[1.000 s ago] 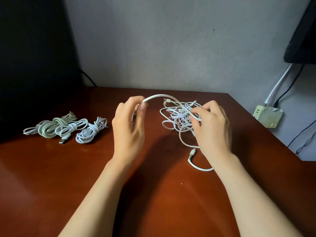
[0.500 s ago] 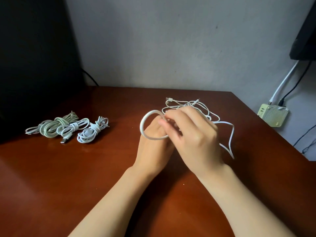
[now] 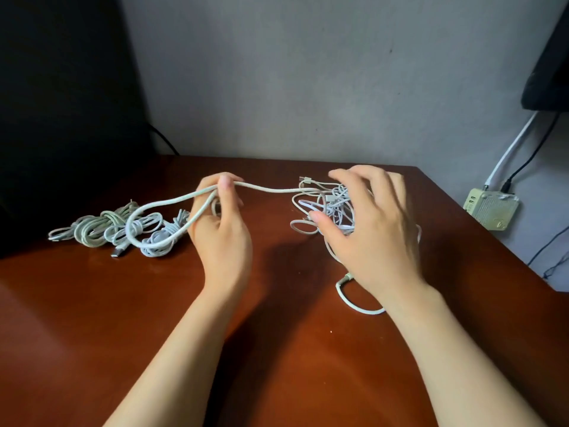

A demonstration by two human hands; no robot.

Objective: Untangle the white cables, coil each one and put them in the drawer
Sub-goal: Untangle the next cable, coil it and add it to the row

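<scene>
Two bare forearms reach over a reddish-brown wooden table (image 3: 277,365). Left hand (image 3: 221,229) pinches one white cable (image 3: 268,188) at its fingertips. A loop hangs to its left, and the run leads right into the tangle (image 3: 335,198). Right hand (image 3: 369,229), fingers spread, covers part of the tangle; contact unclear. Coiled cables (image 3: 92,226) lie far left, with a grey wall (image 3: 308,72) behind.

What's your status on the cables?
Left hand pinches a white cable loop. Right hand spread over the tangle. Coiled bundles lie left on table.

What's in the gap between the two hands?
In the head view, one thick white cable stretches from the left hand across to the tangle under the right hand, above bare table.
</scene>
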